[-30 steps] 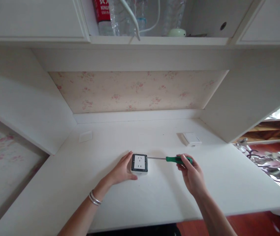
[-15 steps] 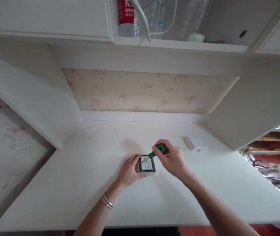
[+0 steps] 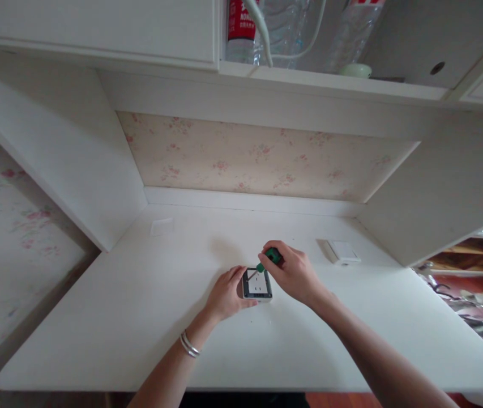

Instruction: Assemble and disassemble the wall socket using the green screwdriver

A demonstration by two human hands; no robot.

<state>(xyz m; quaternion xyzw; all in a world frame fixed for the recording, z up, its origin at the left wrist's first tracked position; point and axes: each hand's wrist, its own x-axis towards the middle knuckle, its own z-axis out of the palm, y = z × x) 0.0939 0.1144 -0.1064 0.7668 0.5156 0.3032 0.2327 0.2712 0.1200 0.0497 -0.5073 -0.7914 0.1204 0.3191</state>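
Observation:
A wall socket [image 3: 259, 286] with a white slotted face and a dark frame, set on a white base, lies on the white desk top [image 3: 139, 317]. My left hand [image 3: 227, 292] grips its left side, fingers at the far edge and thumb at the near edge. In my right hand [image 3: 294, 269] is a screwdriver [image 3: 269, 259] with a green handle, held at a slant. Its metal shaft points down and left, the tip at the left part of the socket's frame. Whether the tip sits in a screw is too small to tell.
Right of my right hand lies a white switch-like box [image 3: 343, 251]. A thin clear-white square frame [image 3: 162, 226] lies at the back left. Above, an open shelf holds plastic bottles [image 3: 281, 28] and a white cable [image 3: 261, 31]. Side panels [image 3: 432, 187] flank the desk.
My view has shifted and tilted slightly. The screwdriver's handle has turned a little and stands somewhat steeper, its tip still at the socket's left side. My left hand keeps its hold.

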